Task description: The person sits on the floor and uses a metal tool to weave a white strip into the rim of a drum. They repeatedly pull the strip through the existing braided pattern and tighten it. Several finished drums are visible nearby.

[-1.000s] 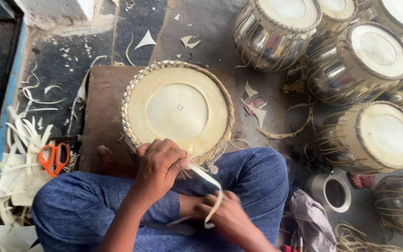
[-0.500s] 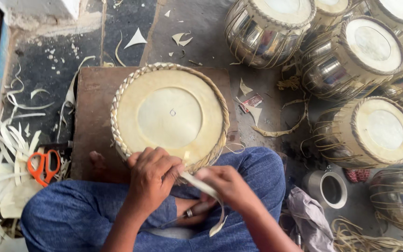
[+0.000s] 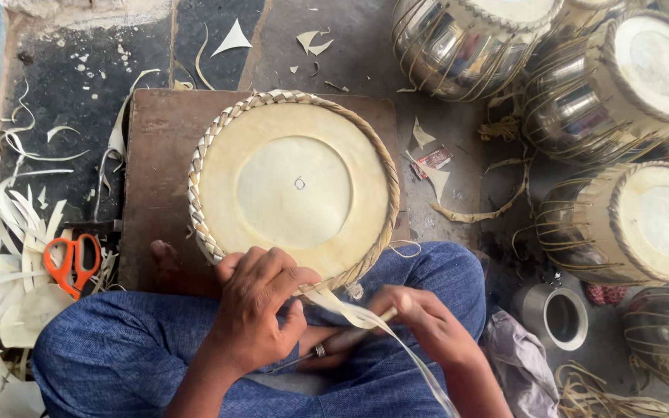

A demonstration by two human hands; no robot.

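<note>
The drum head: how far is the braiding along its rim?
Done: the braid shows along the drum head from left to far right. In hand: the left hand presses the near rim, the right hand pulls a strip. Left: the near edge, hidden.

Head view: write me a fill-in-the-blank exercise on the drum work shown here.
1. The drum head has a ____ rim.
2. The scissors have ____ handles.
3. The right hand pulls a pale ____ from the rim.
4. The left hand rests on the drum head's ____ edge.

Missing words: braided; orange; strip; near
</note>
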